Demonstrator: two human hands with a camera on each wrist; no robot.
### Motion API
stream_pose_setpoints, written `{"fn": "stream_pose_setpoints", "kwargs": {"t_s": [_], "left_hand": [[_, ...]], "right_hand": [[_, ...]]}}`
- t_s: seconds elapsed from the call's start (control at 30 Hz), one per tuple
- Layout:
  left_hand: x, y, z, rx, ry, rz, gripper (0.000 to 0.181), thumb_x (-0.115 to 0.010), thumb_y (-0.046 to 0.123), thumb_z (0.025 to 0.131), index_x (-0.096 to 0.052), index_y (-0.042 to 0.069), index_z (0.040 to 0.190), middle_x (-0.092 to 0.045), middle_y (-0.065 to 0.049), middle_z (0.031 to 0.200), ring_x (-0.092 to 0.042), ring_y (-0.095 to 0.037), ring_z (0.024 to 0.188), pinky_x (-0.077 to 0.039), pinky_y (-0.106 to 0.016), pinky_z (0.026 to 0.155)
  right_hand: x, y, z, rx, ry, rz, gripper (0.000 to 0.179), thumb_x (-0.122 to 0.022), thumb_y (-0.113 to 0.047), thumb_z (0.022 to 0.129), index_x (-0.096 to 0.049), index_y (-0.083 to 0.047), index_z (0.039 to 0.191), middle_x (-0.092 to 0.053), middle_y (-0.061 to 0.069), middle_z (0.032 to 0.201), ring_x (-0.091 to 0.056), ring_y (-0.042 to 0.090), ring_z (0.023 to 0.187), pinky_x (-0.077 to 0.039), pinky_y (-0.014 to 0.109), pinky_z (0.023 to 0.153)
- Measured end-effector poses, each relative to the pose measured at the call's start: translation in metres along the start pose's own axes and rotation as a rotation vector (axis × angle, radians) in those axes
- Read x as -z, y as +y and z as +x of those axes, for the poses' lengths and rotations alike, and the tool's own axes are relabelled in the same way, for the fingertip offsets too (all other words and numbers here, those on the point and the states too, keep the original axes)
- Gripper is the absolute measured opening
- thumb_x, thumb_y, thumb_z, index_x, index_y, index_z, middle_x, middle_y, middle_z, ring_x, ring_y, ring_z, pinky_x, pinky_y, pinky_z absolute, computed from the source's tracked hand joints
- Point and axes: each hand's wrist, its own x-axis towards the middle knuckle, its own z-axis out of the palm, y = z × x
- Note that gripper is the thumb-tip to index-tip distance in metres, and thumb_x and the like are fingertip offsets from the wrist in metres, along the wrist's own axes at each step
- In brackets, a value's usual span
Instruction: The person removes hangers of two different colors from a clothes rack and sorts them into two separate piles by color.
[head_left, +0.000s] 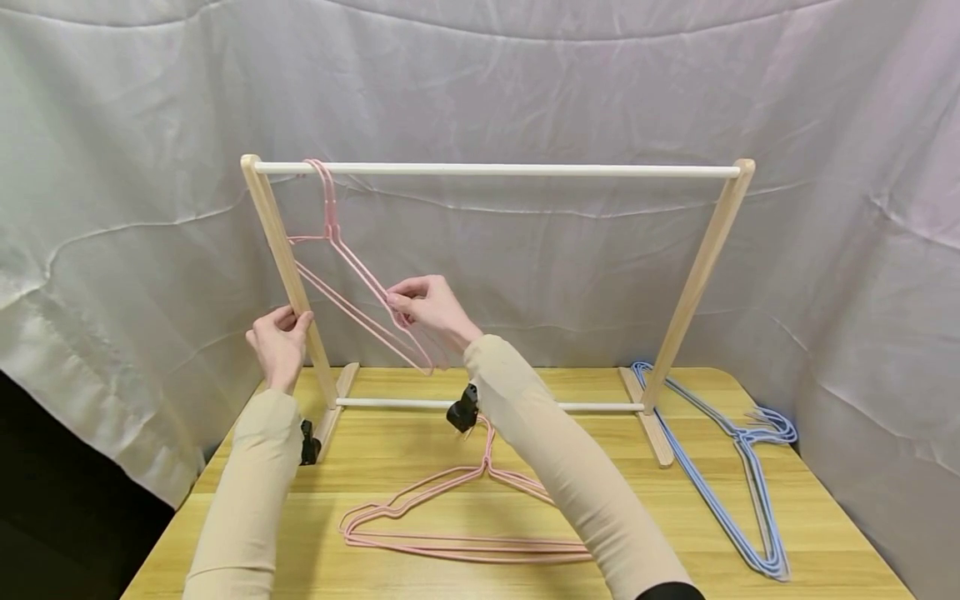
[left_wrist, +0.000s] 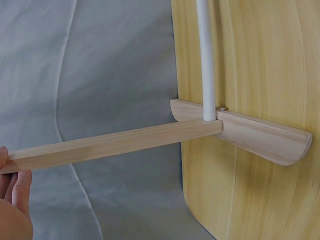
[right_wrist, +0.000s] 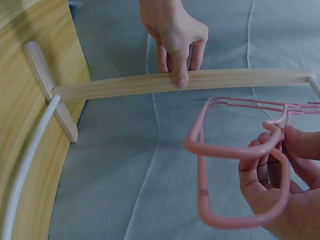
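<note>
A freestanding garment rack has wooden posts and a white top rail (head_left: 525, 170). Pink hangers (head_left: 331, 218) hang from that rail close to its left end. My right hand (head_left: 438, 310) pinches the shoulder of a pink hanger between thumb and fingers; the right wrist view shows the hanger's rounded ends (right_wrist: 240, 220) in front of the palm. Meanwhile my left hand (head_left: 279, 343) grips the left wooden post (head_left: 278, 237) partway up, thumb on one side and fingers on the other. In the left wrist view only some fingers (left_wrist: 21, 192) appear, at the edge.
More pink hangers (head_left: 487, 462) lie stacked on the wooden table (head_left: 420, 575), partly hidden by my right forearm. Blue hangers (head_left: 776, 427) lie at the right, by the rack's right foot (head_left: 656, 437). A white lower bar (head_left: 397, 403) joins the posts. Grey cloth (head_left: 480, 92) hangs behind.
</note>
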Motion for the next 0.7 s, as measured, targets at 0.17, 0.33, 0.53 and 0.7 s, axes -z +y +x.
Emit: {"fn": "stream_pose_setpoints", "kwargs": {"t_s": [0.17,0.33,0.53,0.7], "left_hand": [[0.000,0.000,-0.001,-0.008,0.006,0.002,0.033,-0.069,0.020,0.095,-0.071,0.001,0.122,-0.070,-0.024,0.120,-0.038,-0.029,0.122,-0.031,-0.042,0.103],[0.000,0.001,-0.002,-0.010,0.010,-0.002,0.033,-0.070,0.020,0.095,-0.071,0.000,0.122,-0.070,-0.024,0.121,-0.038,-0.030,0.123,-0.030,-0.044,0.105],[0.000,0.000,-0.001,-0.008,0.008,-0.004,0.033,-0.070,0.020,0.094,-0.072,0.000,0.121,-0.070,-0.024,0.120,-0.039,-0.029,0.123,-0.029,-0.043,0.106],[0.000,-0.001,-0.001,-0.017,0.007,-0.002,0.033,-0.070,0.020,0.094,-0.072,0.000,0.120,-0.070,-0.024,0.120,-0.039,-0.030,0.124,-0.029,-0.044,0.106]], "right_hand": [[0.001,-0.004,-0.002,-0.001,0.033,0.009,0.020,-0.060,-0.002,0.098,-0.070,0.012,0.109,-0.062,0.006,0.073,-0.051,0.010,0.060,-0.042,0.019,0.057],[0.002,-0.006,-0.004,0.014,0.086,-0.069,0.019,-0.059,-0.002,0.099,-0.071,0.009,0.108,-0.065,0.010,0.081,-0.053,0.012,0.065,-0.045,0.016,0.058],[0.001,-0.009,-0.006,0.028,0.167,-0.196,0.017,-0.064,-0.012,0.098,-0.074,0.001,0.104,-0.072,0.016,0.095,-0.055,0.008,0.075,-0.045,0.015,0.065],[0.003,-0.011,-0.009,0.074,0.206,-0.213,0.017,-0.065,-0.012,0.097,-0.074,0.001,0.104,-0.072,0.017,0.095,-0.057,0.010,0.079,-0.042,0.016,0.069]]}}
